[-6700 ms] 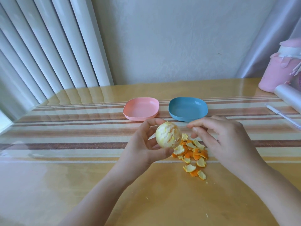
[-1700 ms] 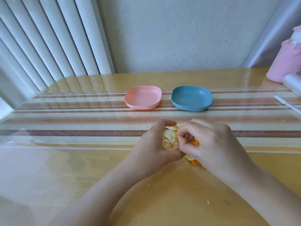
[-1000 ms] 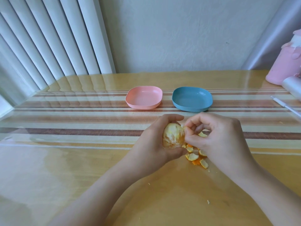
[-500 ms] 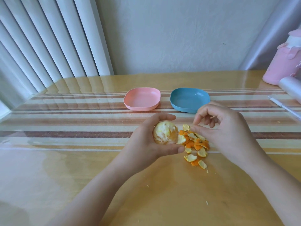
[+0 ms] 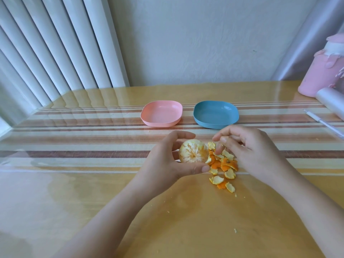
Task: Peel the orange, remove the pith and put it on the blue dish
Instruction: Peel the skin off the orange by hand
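Note:
My left hand (image 5: 165, 161) grips the peeled orange (image 5: 193, 153), thumb below and fingers above; pale pith still streaks the fruit. My right hand (image 5: 249, 151) hovers just right of it over a pile of orange peel pieces (image 5: 222, 164), fingers loosely curled and apart from the fruit; whether a scrap sits in the fingertips is unclear. The blue dish (image 5: 216, 114) stands beyond both hands with nothing in it.
A pink dish (image 5: 161, 113) sits left of the blue one. At the far right stand a pink container (image 5: 323, 71), a clear plastic roll (image 5: 331, 101) and a white pen (image 5: 323, 123). The striped mat lies under a glossy table cover (image 5: 74, 183).
My right hand left the orange after picking at it and moved over the peel pile. My left hand turned the fruit so its stem end faces me.

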Motion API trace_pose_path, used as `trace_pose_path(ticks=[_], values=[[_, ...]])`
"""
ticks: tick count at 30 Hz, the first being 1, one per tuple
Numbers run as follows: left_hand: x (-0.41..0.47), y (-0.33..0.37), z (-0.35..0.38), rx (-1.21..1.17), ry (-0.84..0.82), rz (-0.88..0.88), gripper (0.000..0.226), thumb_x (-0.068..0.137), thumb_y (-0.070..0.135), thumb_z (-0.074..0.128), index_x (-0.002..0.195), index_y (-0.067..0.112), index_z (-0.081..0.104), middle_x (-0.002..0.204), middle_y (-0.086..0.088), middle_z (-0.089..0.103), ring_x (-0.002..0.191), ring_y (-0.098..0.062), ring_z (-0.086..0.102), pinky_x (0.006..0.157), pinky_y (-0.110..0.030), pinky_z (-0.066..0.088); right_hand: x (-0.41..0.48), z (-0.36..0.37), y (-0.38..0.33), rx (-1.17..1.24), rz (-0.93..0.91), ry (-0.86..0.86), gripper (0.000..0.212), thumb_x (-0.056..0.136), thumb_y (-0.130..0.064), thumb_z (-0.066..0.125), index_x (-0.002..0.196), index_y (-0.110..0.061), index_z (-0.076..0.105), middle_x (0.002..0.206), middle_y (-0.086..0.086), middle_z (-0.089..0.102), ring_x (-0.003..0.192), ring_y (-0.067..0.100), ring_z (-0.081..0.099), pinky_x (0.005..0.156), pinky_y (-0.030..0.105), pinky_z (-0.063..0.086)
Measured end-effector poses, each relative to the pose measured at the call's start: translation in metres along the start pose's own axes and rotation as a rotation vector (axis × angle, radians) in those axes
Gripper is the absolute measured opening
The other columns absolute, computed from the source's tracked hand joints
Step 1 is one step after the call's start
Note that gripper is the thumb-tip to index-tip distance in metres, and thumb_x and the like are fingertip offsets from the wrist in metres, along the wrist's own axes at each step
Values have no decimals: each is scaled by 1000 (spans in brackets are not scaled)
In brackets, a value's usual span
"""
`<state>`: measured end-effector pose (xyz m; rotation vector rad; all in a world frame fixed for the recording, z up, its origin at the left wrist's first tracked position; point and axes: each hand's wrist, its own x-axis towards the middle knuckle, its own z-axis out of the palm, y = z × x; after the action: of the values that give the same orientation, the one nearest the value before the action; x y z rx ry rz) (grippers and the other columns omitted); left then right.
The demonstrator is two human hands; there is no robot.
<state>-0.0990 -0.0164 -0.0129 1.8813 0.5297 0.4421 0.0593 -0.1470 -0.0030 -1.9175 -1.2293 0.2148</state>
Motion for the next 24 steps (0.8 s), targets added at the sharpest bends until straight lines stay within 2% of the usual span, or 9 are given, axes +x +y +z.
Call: trace_pose_path(ticks=[2, 4, 8, 12, 14, 16, 20, 24], values=[[0, 0, 0, -2, 0, -1, 72, 47, 51, 90, 110, 37, 57, 101, 6, 72, 92, -15, 70, 84, -37, 58, -1, 1, -2, -53, -22, 11, 12, 93, -25, 59, 92, -29, 71, 70, -14, 69, 72, 2, 63, 66, 12, 48], [0, 0, 0, -7, 3, 4, 70, 47, 49, 93, 107, 33, 59, 98, 6, 72, 89, -14, 70, 83, -37, 59, -2, 1, -2, -125, -50, 64, 10, 86, -21, 70, 85, -30, 73, 74, -16, 66, 79, -6, 58, 66, 4, 41], [0, 1, 1, 14, 9, 8, 67, 46, 46, 86, 105, 29, 60, 97, 6, 72, 89, -12, 69, 84, -37, 58, -3, -1, -1, -206, -127, 84, 25, 83, -11, 73, 84, -35, 74, 90, -14, 67, 85, 2, 61, 74, 10, 44], [1, -2, 1, 31, 16, 14, 65, 47, 46, 86, 105, 29, 60, 98, 7, 71, 91, -12, 69, 82, -36, 58, -3, -1, -4, -225, -314, 121, 13, 88, -17, 67, 94, -25, 76, 80, -15, 69, 87, 4, 57, 73, 8, 40], [1, -2, 2, 47, 18, 24, 64, 50, 46, 85, 106, 28, 61, 99, 6, 71, 92, -13, 68, 82, -37, 58, -3, 1, -5, -244, -389, 156, 15, 83, -21, 64, 92, -23, 77, 81, -19, 64, 87, 5, 55, 75, 11, 37], [1, -3, 2, 58, 19, 31, 64, 52, 47, 84, 108, 26, 62, 99, 6, 71, 92, -14, 68, 82, -37, 58, -3, 2, -5, -221, -442, 173, 16, 79, -21, 65, 90, -22, 77, 82, -21, 62, 86, 4, 57, 76, 15, 41], [1, -4, 1, 83, 19, 29, 61, 57, 48, 84, 109, 26, 63, 98, 6, 72, 92, -12, 68, 82, -37, 58, -4, 2, -5, -190, -501, 178, 16, 78, -23, 70, 90, -18, 78, 81, -11, 72, 79, 5, 61, 81, 25, 45], [1, -5, 1, 92, 23, 27, 59, 57, 51, 88, 106, 27, 65, 96, 8, 73, 91, -13, 69, 81, -39, 58, -2, 4, -3, -253, -578, 222, 13, 77, -20, 71, 87, -14, 78, 78, -8, 72, 75, 9, 61, 80, 32, 47]])
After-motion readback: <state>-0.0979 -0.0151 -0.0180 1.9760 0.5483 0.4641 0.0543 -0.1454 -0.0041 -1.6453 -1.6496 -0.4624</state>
